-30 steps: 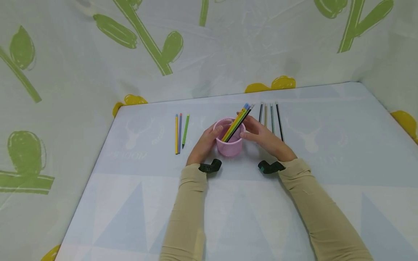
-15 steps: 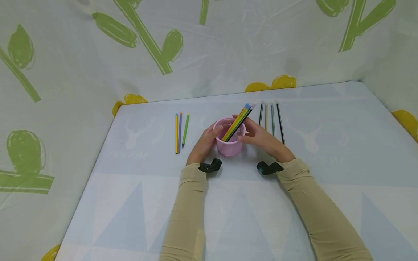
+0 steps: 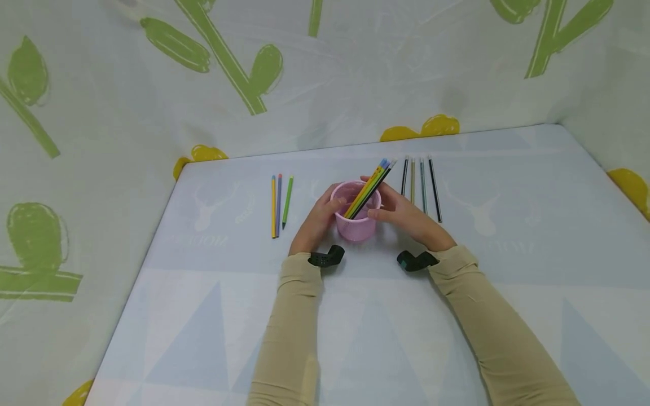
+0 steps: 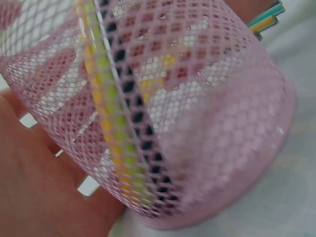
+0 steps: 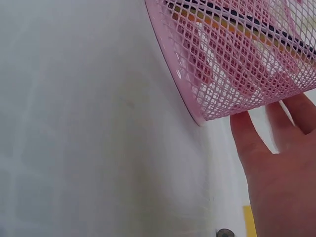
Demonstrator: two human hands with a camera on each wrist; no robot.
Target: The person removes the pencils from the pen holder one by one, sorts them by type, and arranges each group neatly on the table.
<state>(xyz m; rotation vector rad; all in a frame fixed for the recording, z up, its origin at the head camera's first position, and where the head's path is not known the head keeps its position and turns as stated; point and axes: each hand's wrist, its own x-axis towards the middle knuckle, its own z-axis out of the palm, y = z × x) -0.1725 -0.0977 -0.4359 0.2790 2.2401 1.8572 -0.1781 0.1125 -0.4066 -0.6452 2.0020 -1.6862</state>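
Note:
Between the two hands stands a pink mesh pencil cup [image 3: 356,230] with several pencils [image 3: 369,193] leaning right inside it, yellow, green and black among them. My left hand [image 3: 316,223] grips the cup's left side, thumb over the rim. On the opposite side my right hand [image 3: 408,215] holds it, the thumb near the front and the fingers reaching round behind. Through the mesh [image 4: 232,143] in the left wrist view, the pencils' lower ends reach the base. The right wrist view has fingers [image 5: 249,140] against the cup's wall.
Left of the cup lie a yellow pencil [image 3: 273,211], a purple pencil [image 3: 279,208] and a green pencil [image 3: 288,203]. Several dark, gold and teal pencils [image 3: 434,189] lie in a row behind the right hand. The table's back edge meets a leaf-patterned sheet [image 3: 345,84].
My right hand has shifted slightly left, its thumb sliding a little along the cup's side. The left hand, the cup and the pencils stay nearly as they were.

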